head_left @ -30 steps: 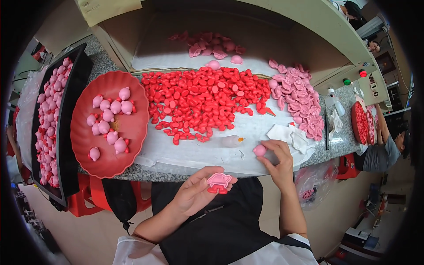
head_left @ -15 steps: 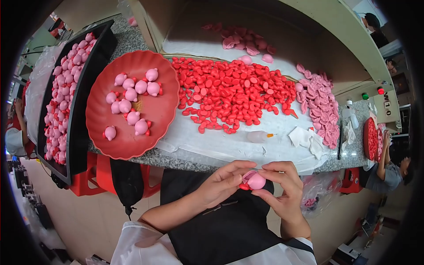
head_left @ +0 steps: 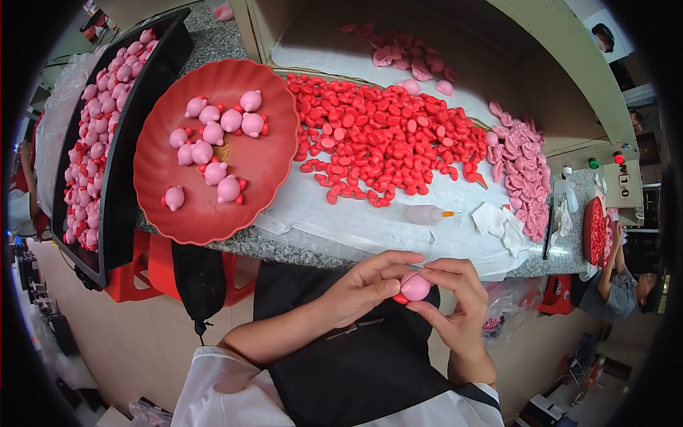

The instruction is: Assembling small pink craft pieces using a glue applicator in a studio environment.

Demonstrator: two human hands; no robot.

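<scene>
Between my two hands, over my black apron, is a small round pink toy piece (head_left: pixel 415 287) with a red part on its lower left. My left hand (head_left: pixel 368 286) grips its left side between thumb and fingers. My right hand (head_left: pixel 455 299) pinches it from the right, forefinger on top and thumb below. On the bench beyond lies a small translucent bottle with an orange needle tip (head_left: pixel 429 214). Behind that spreads a heap of small red curved parts (head_left: pixel 398 142). To its right is a pile of pink shell-like pieces (head_left: pixel 523 171).
At the left, a red scalloped plate (head_left: pixel 263 171) holds several pink-and-red pieces. Beside it stands a black tray (head_left: pixel 128 178) full of more. A crumpled white tissue (head_left: pixel 500 226) lies at the bench's right. Under the bench is a red stool (head_left: pixel 160 267). Another person works at far right.
The gap that showed in the pink piece has narrowed, and my fingers have closed in around it. The whole view has shifted slightly.
</scene>
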